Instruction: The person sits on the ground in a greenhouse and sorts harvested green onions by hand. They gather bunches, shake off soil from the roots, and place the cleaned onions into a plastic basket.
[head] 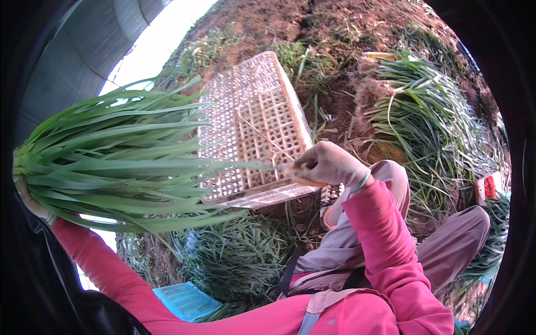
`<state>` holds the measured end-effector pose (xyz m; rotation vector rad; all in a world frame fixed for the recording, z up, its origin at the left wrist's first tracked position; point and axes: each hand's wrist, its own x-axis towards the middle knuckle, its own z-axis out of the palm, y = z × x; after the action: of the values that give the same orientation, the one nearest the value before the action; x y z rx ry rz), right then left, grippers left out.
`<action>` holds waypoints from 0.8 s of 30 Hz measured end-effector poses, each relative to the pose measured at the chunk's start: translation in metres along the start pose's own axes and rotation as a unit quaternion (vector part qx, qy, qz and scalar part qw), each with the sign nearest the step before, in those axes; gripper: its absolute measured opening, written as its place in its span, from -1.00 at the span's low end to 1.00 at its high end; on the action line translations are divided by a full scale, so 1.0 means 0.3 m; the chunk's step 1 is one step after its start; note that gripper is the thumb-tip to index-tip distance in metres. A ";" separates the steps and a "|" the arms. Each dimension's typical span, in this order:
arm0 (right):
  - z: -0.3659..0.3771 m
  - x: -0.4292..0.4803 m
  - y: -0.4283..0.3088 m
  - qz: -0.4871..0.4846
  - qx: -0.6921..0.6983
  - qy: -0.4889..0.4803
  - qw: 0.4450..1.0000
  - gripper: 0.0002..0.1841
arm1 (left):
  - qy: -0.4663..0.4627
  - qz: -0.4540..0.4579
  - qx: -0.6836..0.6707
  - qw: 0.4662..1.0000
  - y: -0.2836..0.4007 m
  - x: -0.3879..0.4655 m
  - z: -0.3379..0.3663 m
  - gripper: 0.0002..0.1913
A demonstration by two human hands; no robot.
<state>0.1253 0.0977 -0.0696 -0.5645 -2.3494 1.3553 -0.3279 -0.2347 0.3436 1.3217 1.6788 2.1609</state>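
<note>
My left hand (35,205), partly hidden at the picture's left rim, grips a large bunch of long flat green leaves (113,167) near its pale base. The leaf tips fan out to the right. My right hand (331,165), in a light knit glove, is closed on a small tool with a wooden-looking handle (307,180); its front part is blurred, beside the tip of one long leaf. Behind both lies an upturned, dirt-stained plastic crate (268,113) with a perforated face.
A big heap of green leafy plants (431,113) with roots lies on the soil to the right. More cut greens (238,251) lie at my left side, by a blue plastic basket (188,299). My bent knees (460,230) are at the lower right.
</note>
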 end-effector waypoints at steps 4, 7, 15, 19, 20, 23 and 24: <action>0.190 0.092 0.045 0.055 -0.207 0.084 0.973 -0.57 | 0.099 0.343 0.178 0.917 0.056 -0.141 0.084 -0.45; 0.275 0.166 -0.004 0.012 -0.524 -0.165 0.835 -0.52 | 0.099 0.371 0.193 0.903 0.072 -0.160 0.111 -0.47; 0.196 0.092 0.002 0.085 -0.358 0.073 0.927 -0.76 | 0.065 0.334 0.032 0.940 -0.105 -0.136 0.315 -0.52; -0.066 -0.060 -0.033 -0.093 0.025 0.444 0.891 -0.89 | 0.049 0.437 0.097 0.893 -0.188 -0.156 0.581 -0.55; -0.125 -0.117 -0.105 -0.107 0.101 0.406 0.902 -0.89 | 0.047 0.457 0.104 0.882 -0.195 -0.138 0.618 -0.55; -0.263 -0.255 -0.242 -0.219 0.065 0.309 0.923 -0.85 | 0.026 0.421 0.028 0.906 -0.219 -0.081 0.723 -0.54; -0.277 -0.279 -0.253 -0.210 -0.011 0.317 0.925 -0.85 | 0.015 0.400 -0.009 0.916 -0.212 -0.060 0.768 -0.54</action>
<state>0.2263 0.0807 0.0263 -0.3926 -1.8109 0.7945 -0.1874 -0.0498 0.2843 2.2724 1.2216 2.5519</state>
